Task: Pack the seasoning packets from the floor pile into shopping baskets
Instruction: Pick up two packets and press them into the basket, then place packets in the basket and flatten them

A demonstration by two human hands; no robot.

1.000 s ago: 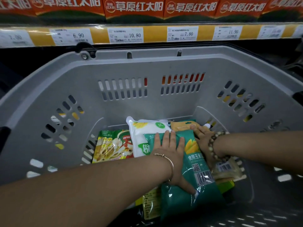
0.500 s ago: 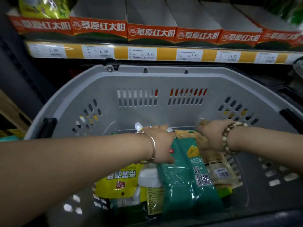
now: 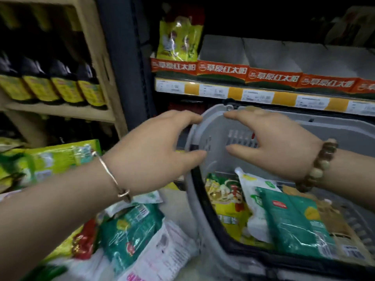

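A grey shopping basket [image 3: 332, 128] sits on the floor at the right, with several seasoning packets in it: a teal packet [image 3: 294, 224] on top, a white one [image 3: 253, 189] and a yellow one [image 3: 223, 195] beside it. My left hand [image 3: 154, 153] hovers at the basket's left rim, fingers spread, holding nothing. My right hand [image 3: 272, 142] is raised above the basket's inside, also open and empty. The floor pile [image 3: 129, 236] of teal, white and yellow packets lies at the lower left, beside the basket.
A shelf with orange-labelled boxes [image 3: 272, 78] and price tags runs behind the basket. Dark bottles with yellow labels [image 3: 52, 88] stand on a wooden shelf at the left. Green packets [image 3: 50, 159] lie further left. A black handle [image 3: 213, 216] rests along the basket's near rim.
Both hands have lifted off the packets in the basket and risen to its rim. The view has swung left, bringing the floor pile and the bottle shelf into sight.
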